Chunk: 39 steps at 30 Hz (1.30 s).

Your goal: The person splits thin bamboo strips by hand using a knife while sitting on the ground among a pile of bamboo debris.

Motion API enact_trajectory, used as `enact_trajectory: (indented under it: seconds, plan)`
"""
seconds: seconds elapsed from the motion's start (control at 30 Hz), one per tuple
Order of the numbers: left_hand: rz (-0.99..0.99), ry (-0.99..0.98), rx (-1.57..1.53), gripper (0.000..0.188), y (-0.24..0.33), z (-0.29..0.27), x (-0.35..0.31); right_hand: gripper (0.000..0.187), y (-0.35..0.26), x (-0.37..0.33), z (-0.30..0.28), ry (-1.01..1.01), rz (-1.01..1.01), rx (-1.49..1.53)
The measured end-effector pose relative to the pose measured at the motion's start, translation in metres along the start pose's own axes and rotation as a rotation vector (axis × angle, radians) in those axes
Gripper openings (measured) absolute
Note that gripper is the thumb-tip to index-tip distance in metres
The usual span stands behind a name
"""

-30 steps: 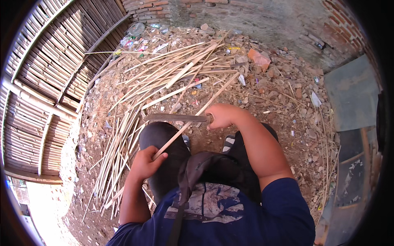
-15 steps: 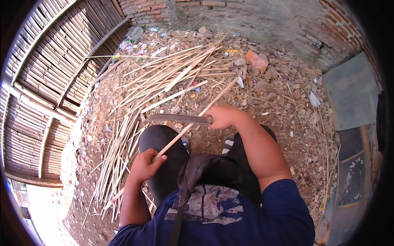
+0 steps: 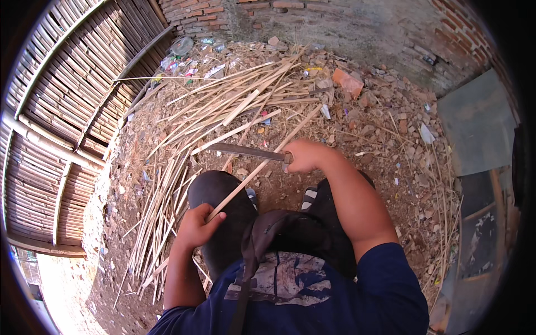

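My left hand [image 3: 196, 226] is closed around the near end of a long, pale bamboo strip [image 3: 242, 188], close to my left knee. The strip slants away from me to the right, its far end just above the ground litter. In my right hand [image 3: 306, 155] is the handle of a large knife [image 3: 243, 150] with a long dark blade. The blade points left and crosses the strip just beside my right fingers, seemingly resting against it. Part of the handle is hidden inside my fist.
A loose heap of bamboo strips [image 3: 223, 120] lies ahead, and more strips [image 3: 159, 218] lie to my left. Rubble and litter cover the ground around an orange brick [image 3: 348, 82]. A bamboo wall [image 3: 72, 67] stands left, a brick wall [image 3: 346, 28] ahead, grey sheets [image 3: 477, 125] right.
The knife has shifted slightly away from me along the strip, and its tip has swung farther forward. My right hand moved a little with it; my left hand stays put.
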<state>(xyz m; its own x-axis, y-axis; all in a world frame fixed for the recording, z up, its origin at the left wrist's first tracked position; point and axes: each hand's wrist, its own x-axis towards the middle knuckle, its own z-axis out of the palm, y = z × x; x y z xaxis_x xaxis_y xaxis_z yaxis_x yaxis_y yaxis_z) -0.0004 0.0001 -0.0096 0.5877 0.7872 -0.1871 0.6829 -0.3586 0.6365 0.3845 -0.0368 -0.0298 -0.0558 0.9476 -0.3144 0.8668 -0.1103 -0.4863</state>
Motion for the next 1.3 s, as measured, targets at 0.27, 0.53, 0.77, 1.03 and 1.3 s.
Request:
enact_trajectory:
  seconds: [0.27,0.53,0.77,1.03,1.3]
  plan:
    - [-0.023,0.005,0.008,0.032,-0.001,0.002,-0.001,0.047,0.017,0.010,0.001,0.067,0.036,0.128]
    - [-0.039,-0.052,-0.033,0.034,0.003,-0.002,0.003,0.046,0.017,0.001,-0.003,0.056,0.078,0.008]
    - [-0.043,-0.055,-0.017,0.035,0.003,-0.004,0.002,0.056,-0.001,0.001,-0.003,-0.009,0.023,0.053]
    - [-0.043,-0.046,-0.038,0.039,0.002,-0.003,0.003,0.057,0.011,0.003,-0.001,-0.020,0.046,0.087]
    - [-0.040,-0.062,-0.014,0.037,0.005,-0.005,0.003,0.054,0.010,0.005,0.000,-0.035,0.071,0.044]
